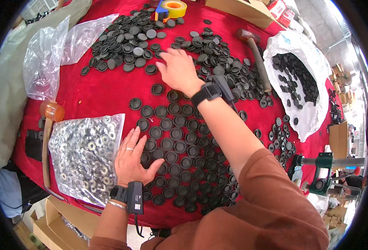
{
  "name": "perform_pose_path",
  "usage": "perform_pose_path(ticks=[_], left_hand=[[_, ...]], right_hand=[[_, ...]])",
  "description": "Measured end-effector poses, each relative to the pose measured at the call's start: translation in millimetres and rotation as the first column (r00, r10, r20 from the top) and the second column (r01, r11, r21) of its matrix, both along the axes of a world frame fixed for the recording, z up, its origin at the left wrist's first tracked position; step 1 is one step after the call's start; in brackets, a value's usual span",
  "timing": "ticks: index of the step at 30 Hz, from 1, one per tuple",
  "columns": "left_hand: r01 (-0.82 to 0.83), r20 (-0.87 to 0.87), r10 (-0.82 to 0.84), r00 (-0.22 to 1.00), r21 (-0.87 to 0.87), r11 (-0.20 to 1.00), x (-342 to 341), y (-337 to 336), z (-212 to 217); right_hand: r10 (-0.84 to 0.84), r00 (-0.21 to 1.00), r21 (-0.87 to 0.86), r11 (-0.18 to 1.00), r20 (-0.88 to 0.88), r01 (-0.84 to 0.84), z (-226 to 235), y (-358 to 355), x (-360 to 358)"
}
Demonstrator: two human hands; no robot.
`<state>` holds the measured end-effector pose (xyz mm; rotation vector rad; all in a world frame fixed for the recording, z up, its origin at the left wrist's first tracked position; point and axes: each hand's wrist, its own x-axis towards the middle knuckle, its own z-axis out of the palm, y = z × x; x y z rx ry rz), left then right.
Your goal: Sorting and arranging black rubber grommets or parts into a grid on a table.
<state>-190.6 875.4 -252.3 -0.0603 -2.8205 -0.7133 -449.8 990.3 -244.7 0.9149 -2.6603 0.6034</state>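
Many round black plastic caps (176, 133) lie in close rows, hollow side up, across the red cloth in front of me. My left hand (131, 160) rests flat with spread fingers along the left edge of these rows, beside a clear bag of metal bearings (86, 156). Farther off, my right hand (179, 71) reaches to the near side of a loose heap of the same caps (123, 43). Its thumb stands apart from the fingers, and I see nothing held in it. Another loose heap of caps (221, 62) spreads to the right of that hand.
A mallet with an amber head (52, 111) lies at left, another mallet (257, 58) at far right. Around the table are a tape dispenser (171, 9), empty plastic bags (46, 58), a white sack of caps (282, 46) and a green metal press (323, 171).
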Motion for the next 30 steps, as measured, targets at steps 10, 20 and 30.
perform_pose_path(ticks=[10,20,30], left_hand=[[0.002,0.017,-0.002,1.000,0.010,1.000,1,0,-4],[0.029,0.011,-0.029,1.000,0.012,1.000,-2,5,-4],[0.031,0.001,-0.031,1.000,0.007,0.999,-3,2,-1]], right_hand=[[0.125,0.978,0.367,0.928,-0.165,-0.057,-24,-7,29],[0.047,0.974,0.171,0.985,-0.222,-0.009,-26,11,75],[-0.056,0.987,0.394,0.912,-0.151,0.112,-6,102,38]])
